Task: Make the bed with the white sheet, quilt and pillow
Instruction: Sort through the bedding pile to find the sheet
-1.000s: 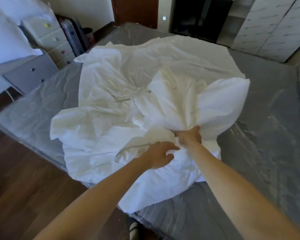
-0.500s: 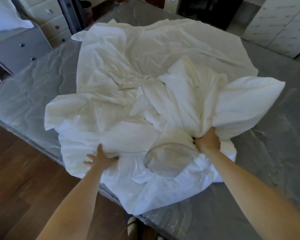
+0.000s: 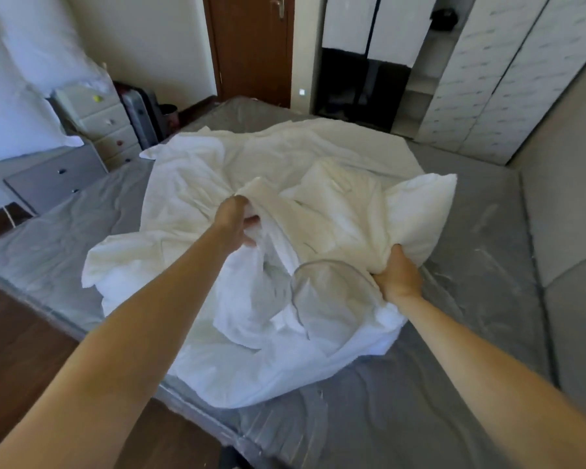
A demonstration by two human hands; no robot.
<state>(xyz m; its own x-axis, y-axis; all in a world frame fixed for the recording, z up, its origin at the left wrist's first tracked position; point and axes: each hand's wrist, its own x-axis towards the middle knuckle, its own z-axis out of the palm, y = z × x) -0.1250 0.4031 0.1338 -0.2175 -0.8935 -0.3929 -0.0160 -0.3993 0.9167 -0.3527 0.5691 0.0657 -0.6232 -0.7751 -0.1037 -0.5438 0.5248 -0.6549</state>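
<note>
A crumpled white sheet [image 3: 197, 184] lies heaped on the grey mattress [image 3: 454, 384], which is wrapped in clear plastic. My left hand [image 3: 236, 220] grips a raised fold of the sheet near the middle of the heap. My right hand [image 3: 398, 277] holds a bunch of the same cloth at the heap's right side, beside a puffed-up fold [image 3: 420, 204]. The near edge of the sheet hangs over the mattress's front corner. White bedding [image 3: 17, 96] is piled on the furniture at the far left.
Grey and white drawer units [image 3: 99, 130] stand left of the bed, with a suitcase [image 3: 142, 106] beside them. A brown door [image 3: 251, 45] and an open wardrobe [image 3: 362, 86] are at the back. A padded headboard [image 3: 565, 211] runs along the right. Dark wood floor [image 3: 17, 350] lies at the near left.
My left hand left the sheet's near-left edge, moved up and forward, and took hold of a fold in the middle. My right hand kept its hold, and the view tilted up.
</note>
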